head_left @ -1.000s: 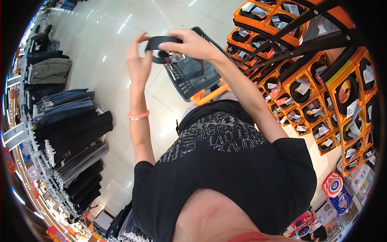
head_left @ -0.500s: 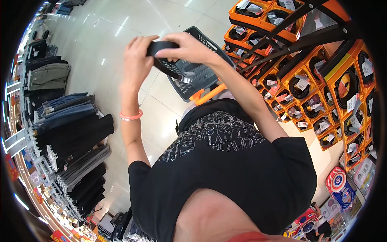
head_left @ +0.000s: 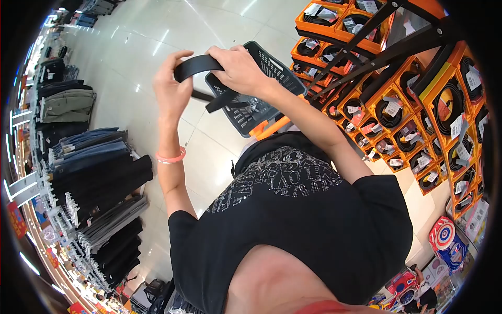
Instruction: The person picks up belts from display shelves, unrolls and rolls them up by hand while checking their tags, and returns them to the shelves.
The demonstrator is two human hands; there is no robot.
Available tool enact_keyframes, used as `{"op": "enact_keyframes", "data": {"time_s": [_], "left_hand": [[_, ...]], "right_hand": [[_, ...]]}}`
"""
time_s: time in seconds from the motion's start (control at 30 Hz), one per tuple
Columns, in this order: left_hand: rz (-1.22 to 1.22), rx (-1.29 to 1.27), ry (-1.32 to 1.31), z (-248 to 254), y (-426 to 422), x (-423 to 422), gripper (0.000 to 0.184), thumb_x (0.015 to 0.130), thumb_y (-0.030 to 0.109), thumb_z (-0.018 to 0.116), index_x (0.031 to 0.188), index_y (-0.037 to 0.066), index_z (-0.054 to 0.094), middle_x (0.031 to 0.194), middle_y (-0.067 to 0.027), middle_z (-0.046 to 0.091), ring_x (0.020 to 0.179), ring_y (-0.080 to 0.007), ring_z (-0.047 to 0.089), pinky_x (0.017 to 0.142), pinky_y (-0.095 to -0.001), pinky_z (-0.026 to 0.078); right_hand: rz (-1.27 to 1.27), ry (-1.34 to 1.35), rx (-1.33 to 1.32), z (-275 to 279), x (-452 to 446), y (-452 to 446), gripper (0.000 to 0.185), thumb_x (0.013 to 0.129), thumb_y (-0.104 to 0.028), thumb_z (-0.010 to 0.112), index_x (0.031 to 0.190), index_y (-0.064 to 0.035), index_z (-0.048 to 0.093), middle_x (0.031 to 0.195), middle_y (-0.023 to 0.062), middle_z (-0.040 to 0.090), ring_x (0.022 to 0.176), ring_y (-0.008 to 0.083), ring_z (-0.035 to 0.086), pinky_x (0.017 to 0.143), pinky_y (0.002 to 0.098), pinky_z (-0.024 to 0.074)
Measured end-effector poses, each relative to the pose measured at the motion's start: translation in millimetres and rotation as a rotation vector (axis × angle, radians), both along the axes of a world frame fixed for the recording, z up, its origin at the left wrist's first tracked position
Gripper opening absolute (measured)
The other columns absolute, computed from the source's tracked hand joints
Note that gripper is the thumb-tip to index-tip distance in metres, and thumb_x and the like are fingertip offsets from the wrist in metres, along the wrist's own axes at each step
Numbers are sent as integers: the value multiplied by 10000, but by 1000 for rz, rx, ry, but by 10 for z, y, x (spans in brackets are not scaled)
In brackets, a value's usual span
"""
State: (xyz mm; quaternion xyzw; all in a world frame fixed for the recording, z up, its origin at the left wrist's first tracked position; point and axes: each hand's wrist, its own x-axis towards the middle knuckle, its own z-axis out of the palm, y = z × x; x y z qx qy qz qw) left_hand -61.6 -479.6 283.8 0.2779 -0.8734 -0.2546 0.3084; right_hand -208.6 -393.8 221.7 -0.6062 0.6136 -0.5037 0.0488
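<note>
A black belt (head_left: 200,66) is stretched in a curve between my two hands, above a dark shopping basket. Its loose end hangs below, over the basket's left side. My left hand (head_left: 173,86) is closed round the belt's left part, with a coral band on the wrist. On the other side, my right hand (head_left: 238,69) grips the belt with fingers bent over it. The dark basket (head_left: 282,73) with an orange handle (head_left: 273,127) lies beyond and below my hands.
Orange compartments (head_left: 392,112) with coiled, tagged belts stand on the right, dark metal bars crossing before them. Folded trousers (head_left: 99,170) hang on racks at the left. A red and blue shield-patterned item (head_left: 445,238) is at the lower right. Pale tiled floor (head_left: 157,68) lies between.
The belt between my hands has spread into a wider arc, and its loose end now hangs to the left over the basket. My left hand has shifted slightly left and down.
</note>
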Motion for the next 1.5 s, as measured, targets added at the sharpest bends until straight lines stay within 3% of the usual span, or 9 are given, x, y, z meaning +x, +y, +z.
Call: {"op": "enact_keyframes", "data": {"time_s": [0.1, 0.17, 0.23, 0.37, 0.47, 0.63, 0.8, 0.97, 1.5], "left_hand": [[39, 105, 214, -89, -189, 121, 252, 769, -42, 625, 1014, 16, 624, 862, -86, 665, 819, -121, 621, 757, -234, 471], [68, 187, 282, -49, -268, 232, 219, 803, -30, 623, 1020, 2, 619, 895, -60, 659, 841, -94, 602, 757, -222, 466], [77, 134, 310, 50, -320, 265, 230, 806, -54, 608, 1031, -6, 616, 907, -55, 651, 835, -94, 601, 760, -207, 460], [130, 148, 325, 118, -395, 303, 247, 798, -62, 616, 1041, -16, 612, 903, -52, 644, 803, -88, 597, 724, -204, 465], [152, 92, 326, 133, -335, 326, 241, 807, -21, 628, 1047, -18, 608, 898, -62, 646, 768, -92, 596, 681, -209, 467], [142, 121, 188, 262, -52, 130, 255, 815, 24, 634, 1064, -13, 591, 874, -72, 643, 760, -96, 593, 668, -215, 459], [39, -5, 200, 249, -46, 129, 271, 780, 31, 650, 1043, 20, 587, 856, -77, 642, 767, -153, 602, 681, -269, 469], [3, -14, 103, 120, 65, 155, 290, 775, 63, 681, 1042, 13, 580, 892, -80, 637, 764, -168, 604, 691, -273, 477], [-186, 144, 301, -397, 218, 167, 397, 797, 117, 694, 1144, 19, 528, 948, -71, 599, 835, -159, 585, 749, -275, 460]], "right_hand": [[-181, 24, 173, -199, -208, -60, 143, 806, -167, 586, 913, -74, 589, 692, 113, 613, 735, 317, 609, 679, 381, 459], [-35, -376, 384, -382, -412, -46, 256, 835, -293, 564, 901, -51, 611, 774, 147, 654, 788, 349, 625, 727, 445, 468], [-127, -168, 354, -453, -385, -101, 254, 893, -276, 479, 893, -63, 617, 728, 81, 655, 762, 234, 639, 666, 368, 473], [-235, 77, 512, -327, -410, -143, 315, 923, -302, 446, 871, -39, 611, 710, 80, 647, 681, 240, 633, 668, 367, 476], [46, -464, 637, -324, -488, -146, 298, 915, -288, 513, 912, -13, 629, 652, 72, 605, 498, 144, 581, 531, 268, 495], [284, -1071, 350, -86, -183, -257, 236, 819, -109, 654, 999, 29, 588, 734, 62, 612, 585, 118, 592, 562, 219, 499], [507, -966, 42, 248, 124, -340, 333, 772, -3, 673, 1054, 18, 497, 854, 93, 619, 716, 128, 608, 639, 242, 513], [374, -739, 103, 270, 179, -258, 318, 762, -37, 668, 1037, 25, 521, 828, 107, 652, 672, 144, 652, 570, 256, 505], [457, -1383, 242, 290, 48, 12, 274, 831, -70, 606, 1093, 1, 568, 905, 100, 652, 696, 160, 656, 689, 264, 550]]}}
